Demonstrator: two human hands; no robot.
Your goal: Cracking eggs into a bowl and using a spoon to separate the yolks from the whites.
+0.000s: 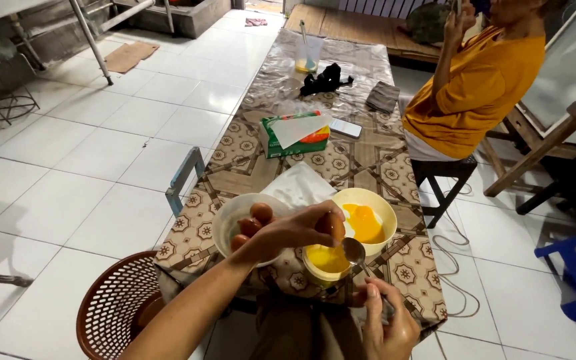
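- The left hand (295, 230) is pinching a brown egg (334, 227) between fingers and thumb, holding it just above the small yellow cup (327, 263) of yolk.
- The egg is lying with its long axis roughly upright, tilted a little toward the spoon (353, 251).
- The right hand (388, 323) is closing around the spoon's handle, with the bowl of the spoon pointing up and sitting just below and right of the egg, nearly touching it.
- The right hand is lying nearer the body; the left is reaching across the white bowl (235, 217) of whole eggs.
- The yellow bowl (385, 207) with yolks is standing just beyond on the bench (361, 160).
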